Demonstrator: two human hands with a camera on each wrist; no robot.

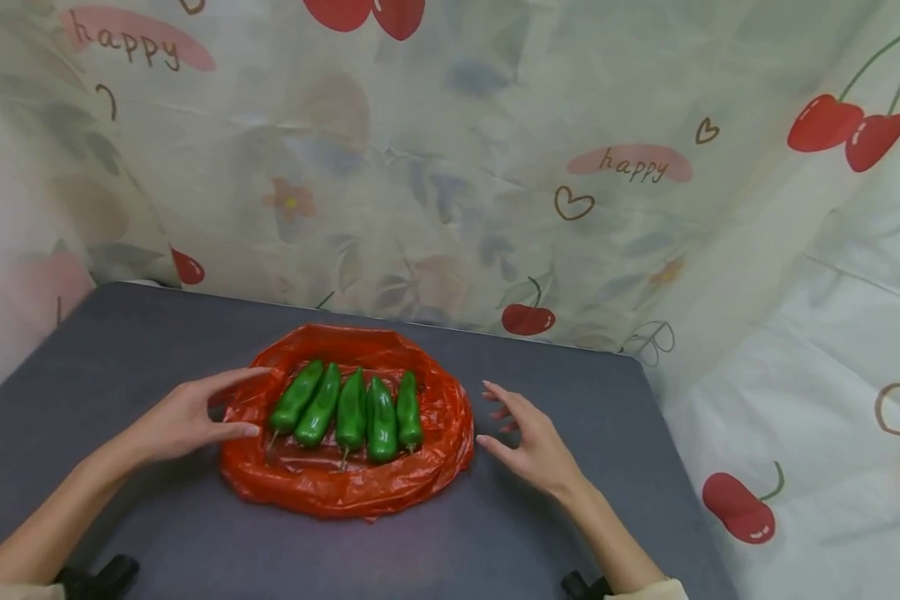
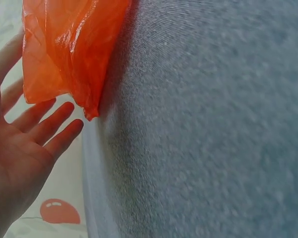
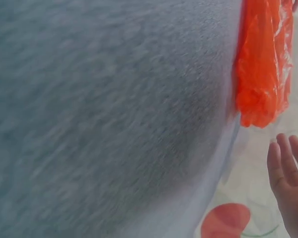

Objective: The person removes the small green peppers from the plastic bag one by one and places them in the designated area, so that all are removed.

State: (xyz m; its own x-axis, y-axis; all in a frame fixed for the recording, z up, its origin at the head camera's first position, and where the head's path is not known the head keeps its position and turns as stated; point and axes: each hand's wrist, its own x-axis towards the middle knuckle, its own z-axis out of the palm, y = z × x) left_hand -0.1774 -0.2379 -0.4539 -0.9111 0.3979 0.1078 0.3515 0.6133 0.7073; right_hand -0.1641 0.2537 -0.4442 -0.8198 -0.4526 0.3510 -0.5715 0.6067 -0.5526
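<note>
A red plastic bag (image 1: pixel 330 493) lies on the table with its rim rolled outward and its mouth facing up. Several green peppers (image 1: pixel 351 408) lie side by side in it, stems toward the near side. My left hand (image 1: pixel 195 417) is at the bag's left rim, thumb and fingers spread apart over the edge; in the left wrist view its fingers (image 2: pixel 44 124) are extended beside the red plastic. To the right of the bag, my right hand (image 1: pixel 528 442) hovers with fingers loosely bent and nothing held, a small gap from the rim.
A dark grey table (image 1: pixel 555 533) carries the bag. Behind it and at the sides hangs a pale curtain (image 1: pixel 450 167) printed with cherries, hearts and lettering. Dark straps (image 1: pixel 101 577) sit at both wrists, near the light sleeves.
</note>
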